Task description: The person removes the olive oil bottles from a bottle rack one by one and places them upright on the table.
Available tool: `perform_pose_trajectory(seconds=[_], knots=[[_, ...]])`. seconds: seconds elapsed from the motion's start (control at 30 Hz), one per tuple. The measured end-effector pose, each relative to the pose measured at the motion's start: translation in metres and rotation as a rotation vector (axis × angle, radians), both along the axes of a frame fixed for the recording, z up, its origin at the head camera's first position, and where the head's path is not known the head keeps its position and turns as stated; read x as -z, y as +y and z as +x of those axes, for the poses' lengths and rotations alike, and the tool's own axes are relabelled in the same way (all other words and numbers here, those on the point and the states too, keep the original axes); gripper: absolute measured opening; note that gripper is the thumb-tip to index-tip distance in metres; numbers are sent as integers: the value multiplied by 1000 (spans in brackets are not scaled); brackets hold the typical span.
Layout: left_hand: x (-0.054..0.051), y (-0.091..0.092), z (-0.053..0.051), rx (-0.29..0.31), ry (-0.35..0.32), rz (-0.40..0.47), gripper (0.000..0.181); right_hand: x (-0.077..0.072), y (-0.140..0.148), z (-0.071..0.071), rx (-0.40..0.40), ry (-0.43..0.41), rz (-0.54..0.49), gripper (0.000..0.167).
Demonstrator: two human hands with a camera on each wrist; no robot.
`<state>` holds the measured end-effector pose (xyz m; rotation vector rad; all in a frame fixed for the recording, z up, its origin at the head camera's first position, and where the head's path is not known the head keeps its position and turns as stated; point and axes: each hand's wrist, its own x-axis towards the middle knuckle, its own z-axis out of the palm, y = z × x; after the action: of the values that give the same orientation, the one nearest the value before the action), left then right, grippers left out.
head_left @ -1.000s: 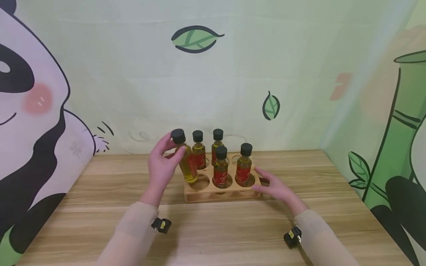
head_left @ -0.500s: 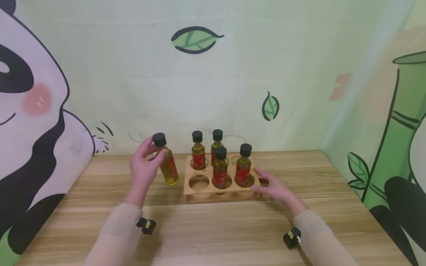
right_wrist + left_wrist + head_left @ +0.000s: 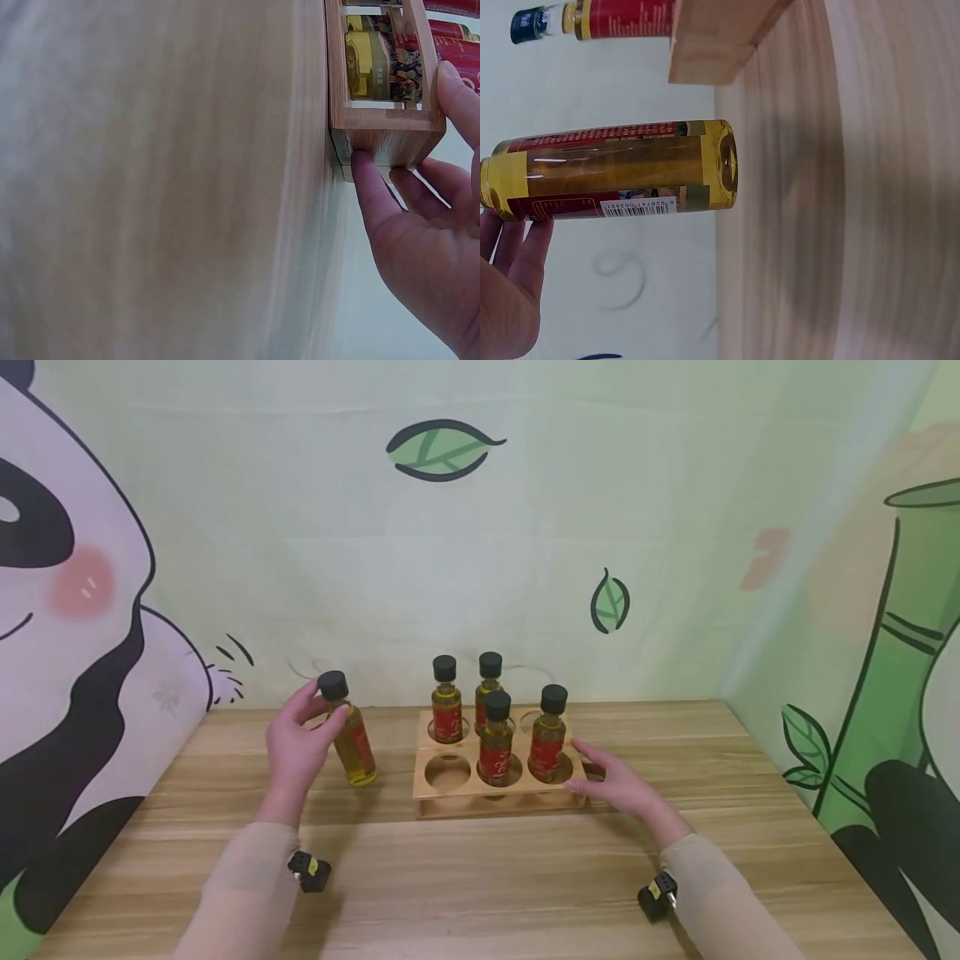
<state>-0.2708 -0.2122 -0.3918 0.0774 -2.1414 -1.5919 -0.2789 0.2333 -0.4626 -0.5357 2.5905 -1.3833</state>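
Note:
My left hand (image 3: 300, 743) holds a glass bottle of yellow oil (image 3: 355, 747) near its neck, left of the rack. The bottle has a black cap and red label, and leans slightly. In the left wrist view its base (image 3: 727, 165) shows clear of the tabletop. A wooden bottle rack (image 3: 498, 797) stands mid-table, with two bottles (image 3: 495, 739) in its front row and two (image 3: 447, 714) in its back row. The front left hole and back right hole hold no bottle. My right hand (image 3: 618, 781) grips the rack's right end, thumb at the front corner, fingers against the end panel (image 3: 386, 146).
The wood-grain table (image 3: 480, 877) reaches back to a printed cloth backdrop (image 3: 300, 527) with a panda, leaves and bamboo. Small black cameras sit on the left wrist (image 3: 309, 871) and the right wrist (image 3: 658, 896).
From above the front left hole, my left hand has carried the bottle leftward, away from the rack, and slightly lower. The right hand and rack have stayed in place.

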Motion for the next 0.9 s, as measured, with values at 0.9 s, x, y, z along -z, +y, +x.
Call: perform_pose_trajectory(seconds=[0.9], knots=[[18,-20,-3,-26,-53,-53,54,-30,-11,19,-1,0,8,71]])
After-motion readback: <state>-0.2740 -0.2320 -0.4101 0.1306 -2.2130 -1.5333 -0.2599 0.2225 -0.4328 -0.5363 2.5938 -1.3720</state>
